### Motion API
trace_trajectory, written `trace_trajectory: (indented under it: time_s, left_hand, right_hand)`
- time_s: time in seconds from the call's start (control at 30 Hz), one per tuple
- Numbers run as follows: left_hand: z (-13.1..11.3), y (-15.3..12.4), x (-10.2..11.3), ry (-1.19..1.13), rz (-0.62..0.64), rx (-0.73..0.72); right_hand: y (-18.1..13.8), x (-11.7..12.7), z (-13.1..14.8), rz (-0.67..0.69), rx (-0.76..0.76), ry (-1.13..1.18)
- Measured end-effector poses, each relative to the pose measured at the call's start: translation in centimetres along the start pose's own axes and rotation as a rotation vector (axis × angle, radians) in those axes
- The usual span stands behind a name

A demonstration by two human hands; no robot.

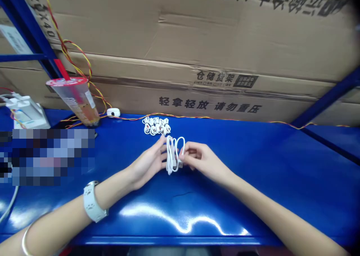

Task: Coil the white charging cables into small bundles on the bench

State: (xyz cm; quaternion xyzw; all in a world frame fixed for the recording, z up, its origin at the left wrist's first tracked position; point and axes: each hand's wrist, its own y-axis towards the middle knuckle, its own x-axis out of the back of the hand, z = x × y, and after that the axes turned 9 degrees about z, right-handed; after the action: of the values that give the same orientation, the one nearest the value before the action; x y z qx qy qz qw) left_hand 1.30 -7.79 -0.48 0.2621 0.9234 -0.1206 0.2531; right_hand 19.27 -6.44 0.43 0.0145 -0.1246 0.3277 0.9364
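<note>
A coiled white USB cable (169, 158) is held up between my hands, above the blue shelf surface. My left hand (147, 164) supports the coil from its left side, fingers partly hidden behind the loops. On the right, the fingers of my right hand (201, 156) pinch the cable near a connector (180, 164). Just beyond my left fingertips lies a row of several small white cable bundles (156, 126), tied with dark ties.
Large cardboard boxes (197, 35) stand along the back. At left are a sealed drink cup (78, 102) with a red straw, a white earbud case (113, 113) and a white power adapter (28, 111). A red-and-yellow wire (182, 116) runs along the rear edge; blue posts (323, 98) flank the shelf.
</note>
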Motion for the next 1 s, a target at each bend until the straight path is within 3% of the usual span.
trace_trajectory:
  time_s: [0.2, 0.5, 0.7, 1.0]
  left_hand:
    - [-0.7, 0.7, 1.6, 0.031, -0.188, -0.106]
    - [-1.6, 1.1, 2.7, 0.004, -0.243, -0.174]
    - [-1.6, 1.1, 2.8, 0.004, -0.282, -0.181]
    - [-1.4, 1.2, 2.9, 0.237, -0.328, -0.213]
  right_hand:
    - [0.2, 2.5, 0.6, -0.048, -0.047, -0.005]
    - [-2.0, 8.6, 3.0, -0.032, -0.044, -0.056]
    - [-4.3, 11.9, 1.8, -0.158, -0.061, 0.008]
    - [-7.8, 16.1, 0.1, -0.308, -0.089, -0.017]
